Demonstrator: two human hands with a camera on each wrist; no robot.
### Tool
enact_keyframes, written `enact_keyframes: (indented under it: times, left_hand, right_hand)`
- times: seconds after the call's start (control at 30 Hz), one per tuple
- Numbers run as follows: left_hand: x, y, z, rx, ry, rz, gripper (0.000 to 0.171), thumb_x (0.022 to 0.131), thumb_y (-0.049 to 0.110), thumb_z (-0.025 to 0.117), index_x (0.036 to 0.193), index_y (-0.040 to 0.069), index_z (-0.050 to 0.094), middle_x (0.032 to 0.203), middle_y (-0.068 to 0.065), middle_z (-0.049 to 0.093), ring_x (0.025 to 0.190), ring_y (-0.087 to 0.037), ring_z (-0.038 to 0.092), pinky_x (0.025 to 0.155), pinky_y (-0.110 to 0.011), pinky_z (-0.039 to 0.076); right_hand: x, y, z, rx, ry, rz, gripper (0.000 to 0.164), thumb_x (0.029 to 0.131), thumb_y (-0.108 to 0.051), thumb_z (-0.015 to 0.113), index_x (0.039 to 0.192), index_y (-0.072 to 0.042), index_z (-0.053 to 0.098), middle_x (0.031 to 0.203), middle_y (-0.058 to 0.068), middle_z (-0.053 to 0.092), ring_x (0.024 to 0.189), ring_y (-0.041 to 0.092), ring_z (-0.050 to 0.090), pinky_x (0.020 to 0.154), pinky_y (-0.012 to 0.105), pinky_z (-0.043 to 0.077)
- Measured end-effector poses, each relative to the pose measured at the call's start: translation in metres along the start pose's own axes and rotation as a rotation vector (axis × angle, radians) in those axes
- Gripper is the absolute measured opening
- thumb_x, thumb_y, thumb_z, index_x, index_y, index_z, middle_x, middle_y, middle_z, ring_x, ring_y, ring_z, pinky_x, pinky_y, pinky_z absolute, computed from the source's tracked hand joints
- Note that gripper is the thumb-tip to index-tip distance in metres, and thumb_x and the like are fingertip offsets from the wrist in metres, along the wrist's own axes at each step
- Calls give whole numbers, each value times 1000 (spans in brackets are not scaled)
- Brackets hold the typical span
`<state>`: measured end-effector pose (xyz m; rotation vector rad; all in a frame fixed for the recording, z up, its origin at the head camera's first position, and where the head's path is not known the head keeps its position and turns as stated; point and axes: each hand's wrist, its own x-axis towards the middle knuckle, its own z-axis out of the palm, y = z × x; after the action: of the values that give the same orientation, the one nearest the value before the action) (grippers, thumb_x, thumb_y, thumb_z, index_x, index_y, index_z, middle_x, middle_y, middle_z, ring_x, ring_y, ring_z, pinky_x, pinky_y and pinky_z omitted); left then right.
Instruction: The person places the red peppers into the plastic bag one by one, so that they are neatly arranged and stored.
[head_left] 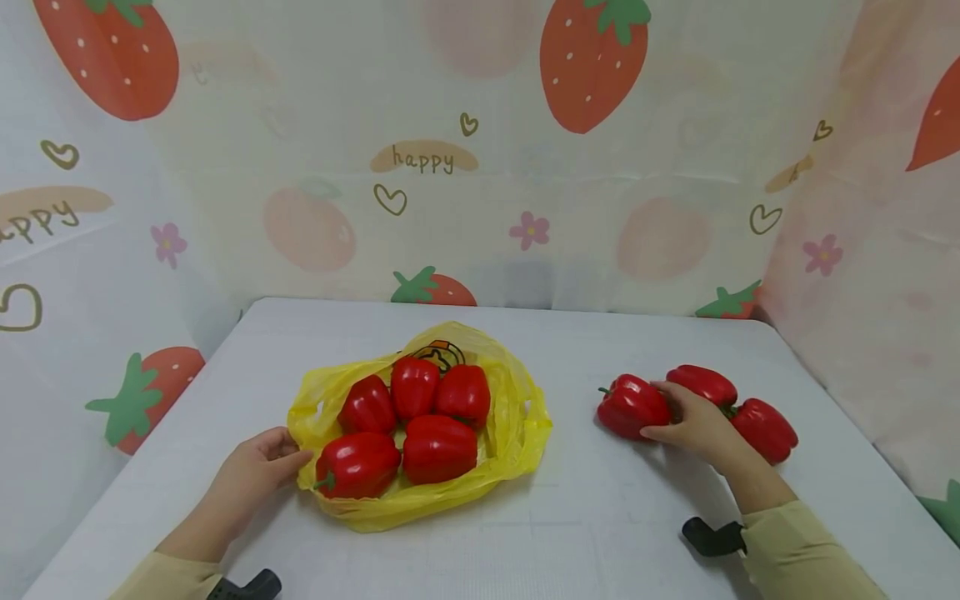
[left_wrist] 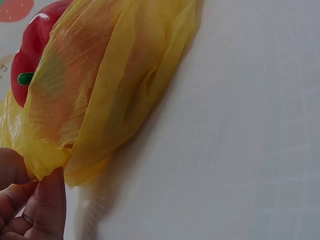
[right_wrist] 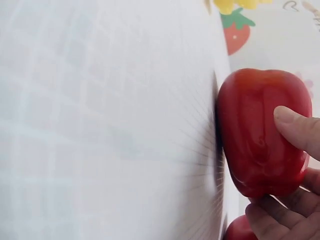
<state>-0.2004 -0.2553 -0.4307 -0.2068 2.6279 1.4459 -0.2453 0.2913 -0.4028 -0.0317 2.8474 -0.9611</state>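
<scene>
A yellow plastic bag (head_left: 517,417) lies spread with its mouth wide, several red bell peppers (head_left: 440,450) inside it. My left hand (head_left: 255,475) pinches the bag's left edge between thumb and fingers; the left wrist view shows the pinched film (left_wrist: 47,157) up close. At the right, my right hand (head_left: 701,425) grips a red bell pepper (head_left: 632,407), thumb on its near side and fingers around the far side. In the right wrist view that pepper (right_wrist: 262,132) is at or just above the table; I cannot tell which.
Two more red bell peppers, one at the back (head_left: 702,384) and one nearer (head_left: 765,429), lie just right of my right hand. The white table (head_left: 570,533) is bordered by a printed strawberry curtain (head_left: 480,208) at the back and both sides.
</scene>
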Motion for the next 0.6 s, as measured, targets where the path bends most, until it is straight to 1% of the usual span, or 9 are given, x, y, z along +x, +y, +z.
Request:
enact_keyframes:
  times: [0.13, 0.33, 0.6]
  left_hand:
    - [-1, 0, 0, 7, 4, -2, 46, 85, 38, 62, 113, 2, 54, 94, -5, 63, 83, -17, 55, 75, -26, 53]
    - [-1, 0, 0, 9, 3, -3, 46, 85, 39, 61, 113, 2, 54, 93, -5, 63, 83, -17, 54, 74, -26, 53]
    - [-1, -2, -1, 10, 2, -1, 49, 85, 40, 62, 114, 2, 53, 95, -5, 63, 84, -17, 55, 75, -26, 53]
  right_hand:
    - [0, 0, 1, 2, 23, 11, 84, 73, -38, 74, 139, -4, 33, 134, 24, 40, 121, 45, 33, 87, 59, 42]
    - [-1, 0, 1, 14, 32, 25, 84, 73, -38, 74, 139, -4, 34, 134, 24, 40, 121, 44, 35, 87, 57, 43]
    - [-1, -2, -3, 27, 37, 6, 85, 73, -40, 74, 138, -3, 34, 132, 24, 43, 118, 43, 40, 85, 53, 46]
